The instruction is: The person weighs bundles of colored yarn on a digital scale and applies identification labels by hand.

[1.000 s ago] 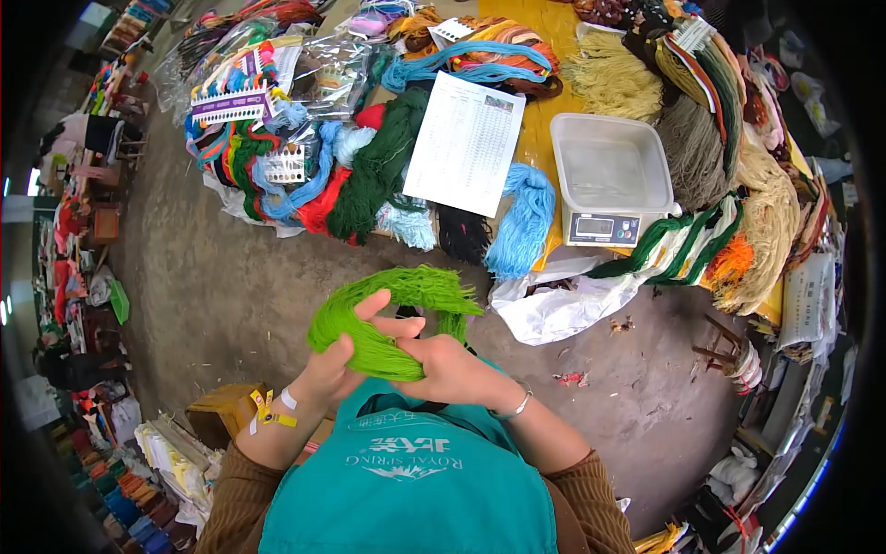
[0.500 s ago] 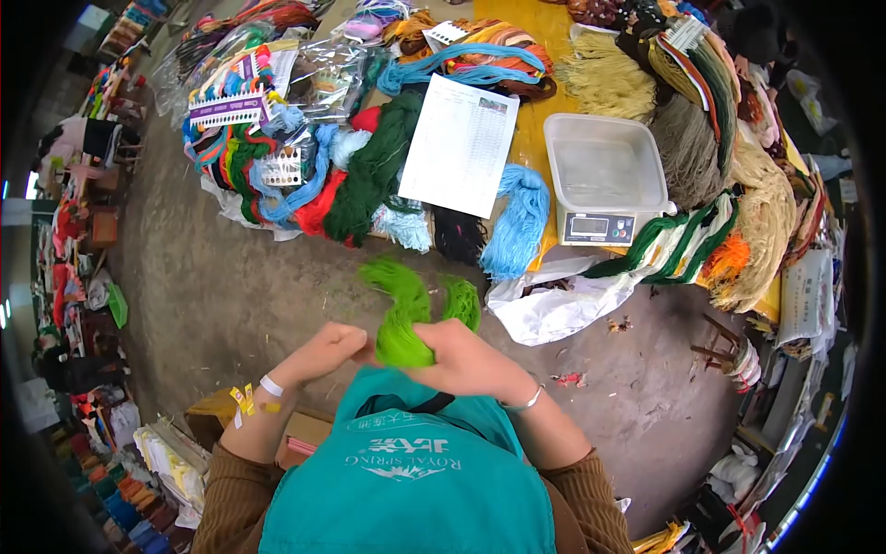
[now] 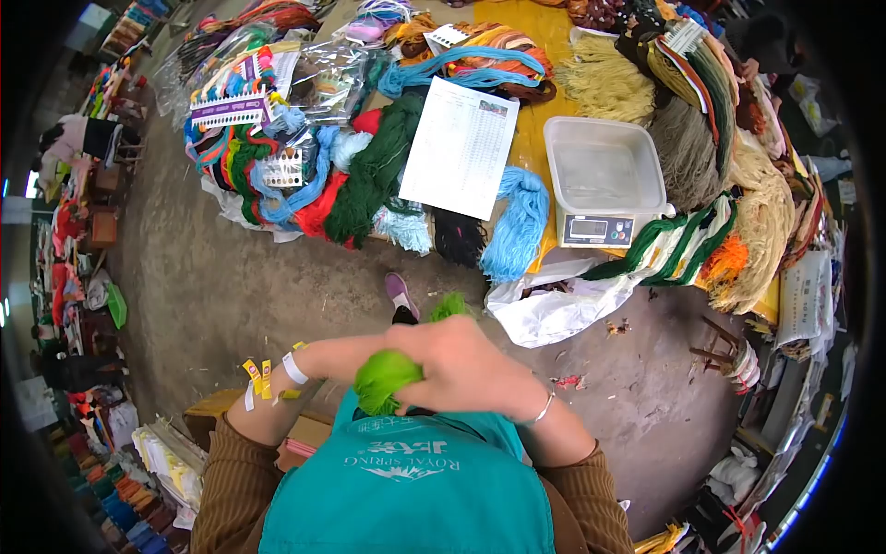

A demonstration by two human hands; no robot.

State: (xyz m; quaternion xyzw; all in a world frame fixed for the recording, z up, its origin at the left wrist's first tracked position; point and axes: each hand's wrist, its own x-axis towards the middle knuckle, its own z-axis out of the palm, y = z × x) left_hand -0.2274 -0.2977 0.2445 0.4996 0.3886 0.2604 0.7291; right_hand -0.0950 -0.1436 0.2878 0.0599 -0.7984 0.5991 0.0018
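Observation:
A bright green skein of thread (image 3: 386,380) is gathered in front of my apron, its folded end bulging out on the left. My right hand (image 3: 466,367) is closed around it, slightly smeared by motion. From the left, my left hand (image 3: 399,344) reaches across against the right one; its fingers are hidden behind the right hand and the skein. Another tuft of the same green pokes out above my hands. Below them is the teal apron (image 3: 406,480) with white lettering.
Ahead, a table holds a printed sheet (image 3: 459,148), a digital scale (image 3: 596,230) with a clear plastic tub (image 3: 604,171), a light blue skein (image 3: 517,231), and dark green thread (image 3: 374,171). A white plastic bag (image 3: 544,309) hangs at its edge. A wooden stool (image 3: 718,348) stands right.
My left hand has moved right to meet my right hand. The green skein is drawn in and bunched, its loose ends now mostly covered. A shoe has come into view on the floor.

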